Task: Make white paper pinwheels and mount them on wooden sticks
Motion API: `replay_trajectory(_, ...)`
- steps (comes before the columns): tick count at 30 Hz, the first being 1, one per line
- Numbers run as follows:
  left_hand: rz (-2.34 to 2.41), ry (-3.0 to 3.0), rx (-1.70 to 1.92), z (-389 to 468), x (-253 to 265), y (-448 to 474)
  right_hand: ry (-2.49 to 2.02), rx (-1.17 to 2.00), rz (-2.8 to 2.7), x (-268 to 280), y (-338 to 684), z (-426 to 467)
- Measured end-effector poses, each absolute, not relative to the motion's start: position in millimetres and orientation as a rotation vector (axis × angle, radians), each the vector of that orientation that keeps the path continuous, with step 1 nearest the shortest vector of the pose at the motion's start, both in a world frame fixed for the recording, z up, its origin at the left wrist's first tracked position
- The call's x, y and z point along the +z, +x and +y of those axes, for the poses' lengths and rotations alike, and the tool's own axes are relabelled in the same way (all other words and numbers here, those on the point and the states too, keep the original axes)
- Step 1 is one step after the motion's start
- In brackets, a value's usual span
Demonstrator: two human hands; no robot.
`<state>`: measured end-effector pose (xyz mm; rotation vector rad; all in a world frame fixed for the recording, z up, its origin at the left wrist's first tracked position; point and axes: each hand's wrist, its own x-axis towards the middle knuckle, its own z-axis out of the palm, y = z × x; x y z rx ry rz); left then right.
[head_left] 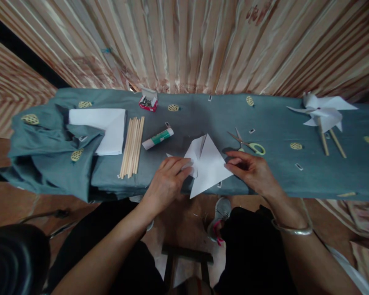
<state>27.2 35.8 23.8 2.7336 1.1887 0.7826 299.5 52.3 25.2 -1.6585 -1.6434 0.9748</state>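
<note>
A white paper pinwheel [209, 166], cut and partly folded, lies at the front edge of the cloth-covered table. My left hand [169, 177] pinches its left side, where a flap is bent in toward the middle. On the paper's right corner, my right hand [251, 169] closes thumb and finger. Just beyond that hand rest scissors [247, 144] with light green handles, their blades apart. A glue stick [158, 138] with a green label lies behind my left hand.
Wooden sticks [132, 147] lie in a bundle on the left, beside folded white paper [113, 133]. A small red box [148, 100] of metal pins stands open at the back. Finished pinwheels [324, 112] on sticks lie at the right. A pleated curtain [184, 49] hangs behind the table [273, 123].
</note>
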Motion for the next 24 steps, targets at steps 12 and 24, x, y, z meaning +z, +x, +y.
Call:
replay_trajectory(12, 1.174, 2.695, 0.841, 38.6, 28.0, 43.8, -1.705, 1.136, -1.542, 23.5, 284.1, 13.7)
replay_trajectory(24, 1.014, 2.641, 0.633, 14.7, 19.5, 52.5, -1.504, 0.785, -1.951, 38.8, 289.2, 10.7)
